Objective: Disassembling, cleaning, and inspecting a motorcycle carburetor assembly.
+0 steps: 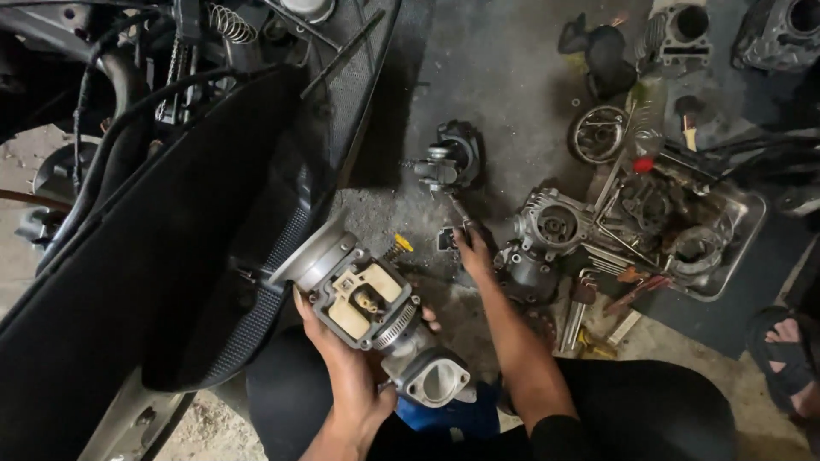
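Note:
My left hand grips a grey metal carburettor from below, holding it up over my lap with its open float chamber facing me. A ribbed rubber intake boot with a pale flange hangs from its near end. My right hand reaches forward to the concrete floor and closes its fingers on a slim screwdriver-like tool. Just beyond that hand sits a small dark metal part, and another carburettor body lies to the right.
A black motorcycle body panel and frame fill the left. A metal tray of oily parts and tools stands at the right, with hex keys, a round ring part and engine cylinders on the floor. A sandalled foot is at far right.

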